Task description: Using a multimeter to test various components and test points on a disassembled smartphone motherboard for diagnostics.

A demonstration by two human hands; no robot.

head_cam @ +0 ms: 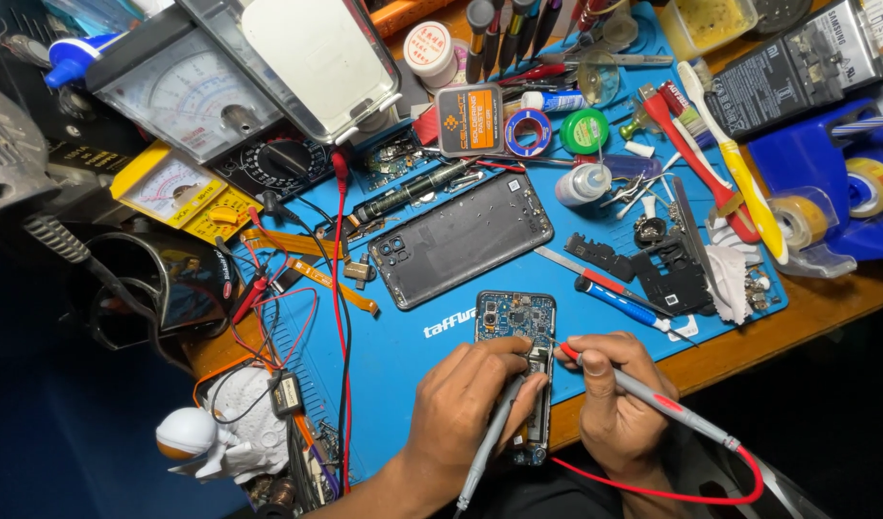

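An opened phone (515, 322) with its circuit board bare lies on the blue work mat (403, 356) near the front edge. My left hand (466, 408) rests on the phone's lower half and grips a grey test probe (490, 447), its tip on the board. My right hand (614, 394) holds a grey and red test probe (653, 394) with a red lead, its tip touching the board at the phone's right side. The lower half of the phone is mostly hidden under my hands.
A dark phone back cover (461, 238) lies above the phone. Two analog meters (187, 91) (177, 192) stand at the left, with red and black leads (338, 288) trailing down. Screwdrivers (614, 293), toothbrushes (739, 173), solder reels (584, 130), tape rolls (874, 183) and small parts crowd the right.
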